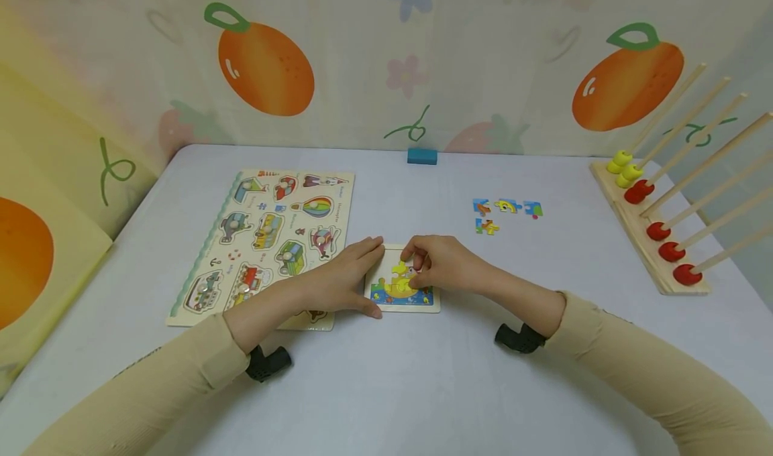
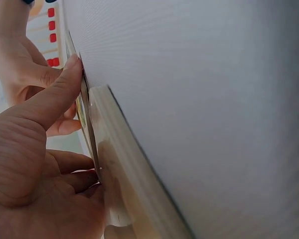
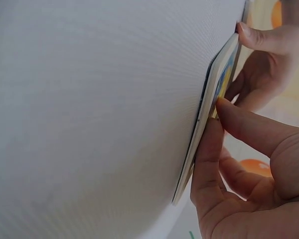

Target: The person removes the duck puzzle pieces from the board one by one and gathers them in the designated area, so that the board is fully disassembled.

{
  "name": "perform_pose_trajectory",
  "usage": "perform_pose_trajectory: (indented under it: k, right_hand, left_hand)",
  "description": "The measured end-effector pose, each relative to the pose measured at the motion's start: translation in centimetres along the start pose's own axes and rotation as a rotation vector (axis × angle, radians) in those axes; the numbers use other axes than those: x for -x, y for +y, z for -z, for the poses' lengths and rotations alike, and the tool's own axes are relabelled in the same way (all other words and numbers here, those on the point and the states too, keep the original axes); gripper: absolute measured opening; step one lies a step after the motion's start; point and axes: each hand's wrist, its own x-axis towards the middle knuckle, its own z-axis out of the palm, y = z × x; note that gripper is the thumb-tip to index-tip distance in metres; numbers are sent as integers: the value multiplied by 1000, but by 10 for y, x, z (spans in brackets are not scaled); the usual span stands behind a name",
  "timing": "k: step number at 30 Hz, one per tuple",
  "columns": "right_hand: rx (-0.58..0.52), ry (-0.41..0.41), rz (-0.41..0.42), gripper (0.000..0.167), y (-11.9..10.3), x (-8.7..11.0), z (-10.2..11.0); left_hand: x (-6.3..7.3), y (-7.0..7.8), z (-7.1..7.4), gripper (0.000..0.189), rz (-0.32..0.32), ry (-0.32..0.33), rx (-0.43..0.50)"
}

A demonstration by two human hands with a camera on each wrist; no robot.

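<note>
A small puzzle board (image 1: 429,308) with a pale rim lies flat on the table, partly filled with yellow and blue pieces. My right hand (image 1: 445,263) is over its right side, thumb and index finger curled around a puzzle piece (image 1: 417,273) that they mostly hide. In the right wrist view, those fingertips (image 3: 220,103) are close against the board's face. My left hand (image 1: 339,276) steadies the board's left edge, thumb and fingers spread and fairly straight. It also lies across the corner of a large vehicle puzzle board (image 1: 284,208).
Several loose puzzle pieces (image 1: 488,226) lie beyond my right hand. A wooden bead stand (image 1: 658,268) with tall pegs and red and yellow beads stands at the right. A blue block (image 1: 422,156) sits at the table's back edge, before a printed curtain (image 1: 356,53).
</note>
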Motion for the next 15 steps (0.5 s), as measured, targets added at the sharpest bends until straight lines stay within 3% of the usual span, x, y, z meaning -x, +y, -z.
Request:
perform_pose_trajectory:
  k: [15]
  right_hand:
    - [-15,-3,22,36,0,0,1]
  left_hand:
    - [0,1,1,108,8,-5,-2]
